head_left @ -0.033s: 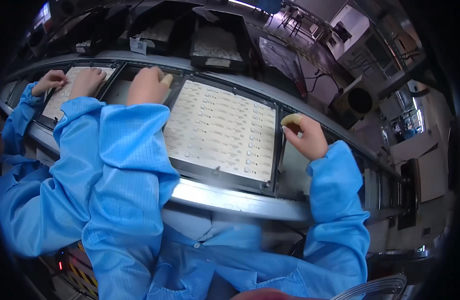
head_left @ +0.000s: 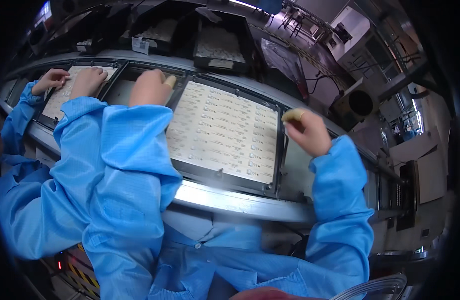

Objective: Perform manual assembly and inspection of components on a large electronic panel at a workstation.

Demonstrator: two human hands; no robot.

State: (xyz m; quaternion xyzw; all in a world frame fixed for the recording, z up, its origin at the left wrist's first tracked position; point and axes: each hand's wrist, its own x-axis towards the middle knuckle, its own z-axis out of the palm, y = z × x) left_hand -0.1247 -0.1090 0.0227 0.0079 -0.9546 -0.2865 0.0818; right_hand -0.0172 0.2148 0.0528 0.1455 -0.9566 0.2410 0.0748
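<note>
almost nothing has changed, leaving the work at the same point: the printed white sheet [head_left: 222, 132] lies in its black frame [head_left: 240, 182] between the left hand [head_left: 151, 89], its fingertips hidden, and the loosely curled right hand [head_left: 310, 135], any pinch unclear.

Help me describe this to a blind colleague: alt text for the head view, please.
A person's left hand and right hand flank a pale printed sheet in a dark frame. At left, a co-worker's hands are at another pale sheet; black bins stand beyond.
</note>
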